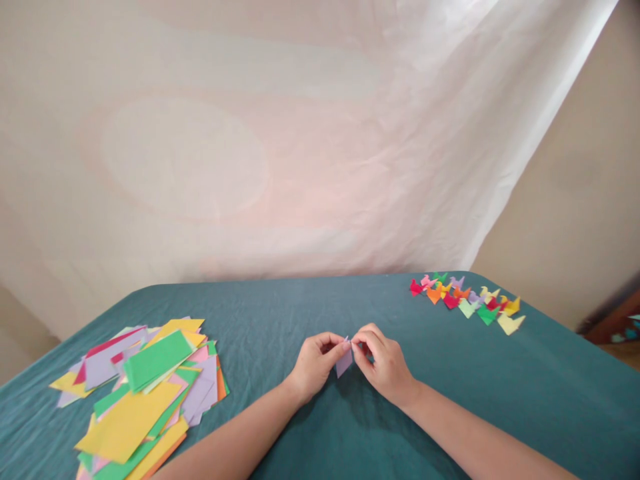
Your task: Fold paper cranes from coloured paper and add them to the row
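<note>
A small lilac folded paper piece point(345, 361) hangs between both hands just above the teal tablecloth point(280, 313). My left hand point(315, 365) pinches its top edge from the left with curled fingers. My right hand point(383, 363) pinches the same top edge from the right, fingertips almost touching those of the left. Both forearms reach in from the bottom edge of the view.
A loose heap of coloured paper sheets point(145, 393) in yellow, green, lilac, pink and orange lies at the left. Several small folded paper figures point(467, 300) in mixed colours sit at the far right of the table. A pale cloth backdrop point(300, 133) hangs behind.
</note>
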